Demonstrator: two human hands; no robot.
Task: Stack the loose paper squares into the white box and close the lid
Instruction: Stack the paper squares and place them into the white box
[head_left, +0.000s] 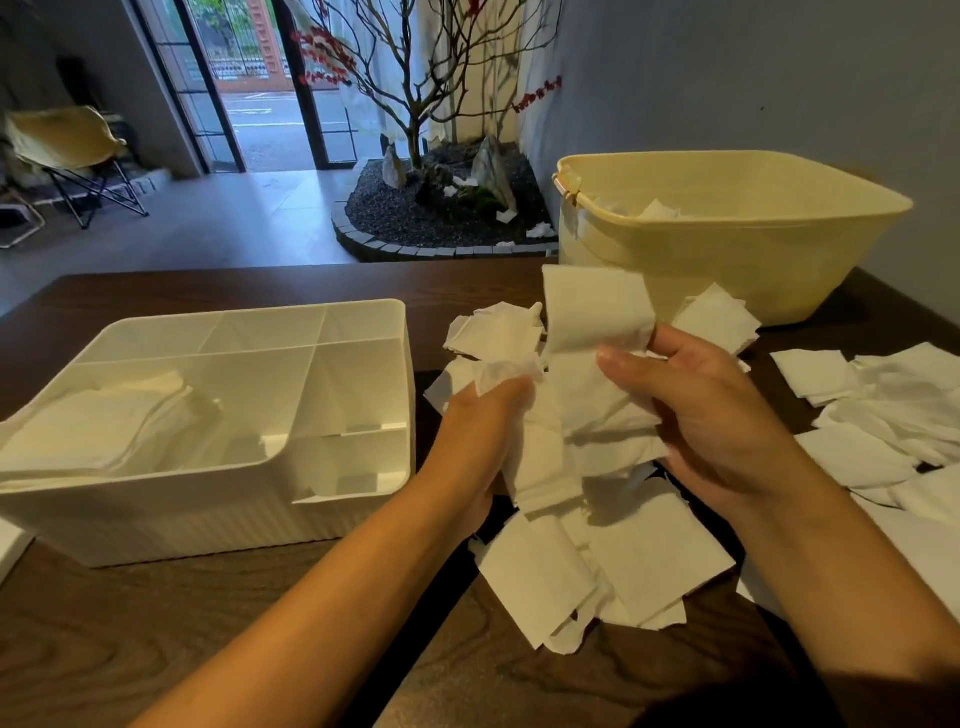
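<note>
The white box (363, 332) stands open at the left of the dark wooden table, divided into compartments. Several paper squares (104, 421) lie in its large left compartment. Both my hands hold a bundle of white paper squares (587, 405) above the table, right of the box. My left hand (483, 431) grips the bundle's left side with curled fingers. My right hand (701, 405) pinches its right side, thumb on top. More squares (623, 561) hang and lie below the bundle. No lid shows clearly.
A pale yellow plastic tub (727, 234) with some paper inside stands at the back right. More loose squares (883, 415) are scattered at the table's right edge. Beyond the table are an indoor tree bed (441, 208) and a folding chair (72, 156).
</note>
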